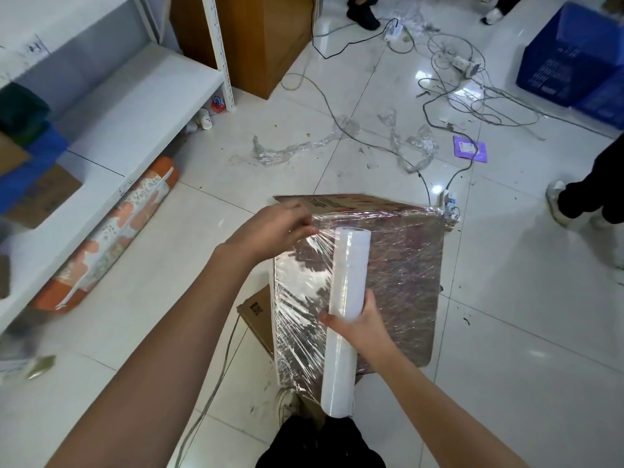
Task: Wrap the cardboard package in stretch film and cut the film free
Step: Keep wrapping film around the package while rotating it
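A flat cardboard package (398, 265), its face covered in wrinkled stretch film, stands tilted on the floor in front of me. A white roll of stretch film (344, 319) lies lengthwise against that face. My right hand (361, 322) grips the roll around its middle. A sheet of film (314, 261) runs from the roll to the package's left edge. My left hand (277, 231) is at the upper left corner, fingers pinching the film there. The bare top edge of the cardboard (337, 201) shows print.
White shelving (135, 106) stands on the left with an orange patterned roll (111, 231) under it. Scraps of used film (304, 143) and tangled cables (472, 99) litter the tiled floor beyond. A blue crate (574, 55) sits far right; another person's legs (587, 197) stand at right.
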Demonstrator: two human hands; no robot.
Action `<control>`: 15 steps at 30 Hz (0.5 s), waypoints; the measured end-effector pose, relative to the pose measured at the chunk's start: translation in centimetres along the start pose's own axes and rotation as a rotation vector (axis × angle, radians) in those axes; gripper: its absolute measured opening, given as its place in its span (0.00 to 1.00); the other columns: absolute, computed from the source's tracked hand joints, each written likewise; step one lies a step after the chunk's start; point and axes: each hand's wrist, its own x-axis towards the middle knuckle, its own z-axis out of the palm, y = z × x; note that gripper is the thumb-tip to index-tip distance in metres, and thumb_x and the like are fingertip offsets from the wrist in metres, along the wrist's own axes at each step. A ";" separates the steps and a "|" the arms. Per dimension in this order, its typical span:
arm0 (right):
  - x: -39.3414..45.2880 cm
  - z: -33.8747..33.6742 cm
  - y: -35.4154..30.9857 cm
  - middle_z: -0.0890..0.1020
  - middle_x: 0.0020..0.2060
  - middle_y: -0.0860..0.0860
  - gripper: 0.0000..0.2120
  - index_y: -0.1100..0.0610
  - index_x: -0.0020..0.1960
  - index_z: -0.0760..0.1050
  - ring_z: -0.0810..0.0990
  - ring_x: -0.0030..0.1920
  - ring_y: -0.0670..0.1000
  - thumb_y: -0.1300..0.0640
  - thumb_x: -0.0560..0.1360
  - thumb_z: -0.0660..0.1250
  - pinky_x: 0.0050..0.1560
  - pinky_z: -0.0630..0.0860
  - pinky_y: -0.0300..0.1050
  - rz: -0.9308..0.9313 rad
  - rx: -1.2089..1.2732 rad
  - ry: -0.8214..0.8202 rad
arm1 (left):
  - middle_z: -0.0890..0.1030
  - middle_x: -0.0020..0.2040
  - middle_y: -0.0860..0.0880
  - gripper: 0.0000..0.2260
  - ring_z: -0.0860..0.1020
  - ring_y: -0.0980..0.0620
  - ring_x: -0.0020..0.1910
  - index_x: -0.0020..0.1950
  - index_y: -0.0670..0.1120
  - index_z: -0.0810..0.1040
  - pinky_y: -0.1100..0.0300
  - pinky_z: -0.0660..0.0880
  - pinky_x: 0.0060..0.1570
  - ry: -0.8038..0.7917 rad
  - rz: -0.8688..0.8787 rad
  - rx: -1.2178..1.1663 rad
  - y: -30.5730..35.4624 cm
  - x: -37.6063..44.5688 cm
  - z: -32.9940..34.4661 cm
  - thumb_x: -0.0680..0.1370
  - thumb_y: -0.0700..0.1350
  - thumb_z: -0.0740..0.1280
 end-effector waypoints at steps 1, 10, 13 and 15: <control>0.0 0.0 0.0 0.74 0.47 0.46 0.33 0.51 0.60 0.61 0.74 0.46 0.41 0.52 0.65 0.78 0.43 0.72 0.39 -0.007 -0.006 -0.002 | 0.78 0.54 0.46 0.17 0.77 0.44 0.52 0.52 0.41 0.79 0.49 0.73 0.50 0.036 0.018 0.009 -0.3 -0.1 0.2 0.79 0.54 0.62; -0.3 -0.1 0.6 0.78 0.51 0.46 0.35 0.53 0.62 0.65 0.78 0.51 0.44 0.45 0.62 0.78 0.55 0.78 0.49 -0.030 -0.016 -0.053 | 0.82 0.50 0.44 0.16 0.81 0.43 0.49 0.50 0.38 0.82 0.49 0.77 0.49 0.359 -0.104 -0.121 0.3 -0.5 3.4 0.75 0.50 0.64; -0.9 -0.4 0.5 0.78 0.50 0.45 0.28 0.52 0.61 0.67 0.78 0.49 0.43 0.47 0.67 0.76 0.49 0.77 0.43 -0.059 -0.053 -0.026 | 0.82 0.49 0.45 0.15 0.81 0.44 0.51 0.48 0.39 0.81 0.48 0.77 0.50 0.374 -0.104 -0.154 0.0 -0.7 3.5 0.75 0.50 0.64; -0.9 -0.8 0.4 0.78 0.49 0.45 0.27 0.50 0.59 0.68 0.79 0.48 0.44 0.44 0.66 0.76 0.46 0.78 0.43 -0.075 -0.107 0.049 | 0.82 0.48 0.45 0.14 0.81 0.45 0.51 0.47 0.40 0.80 0.47 0.77 0.49 0.391 -0.100 -0.170 -0.5 -0.8 3.5 0.75 0.50 0.65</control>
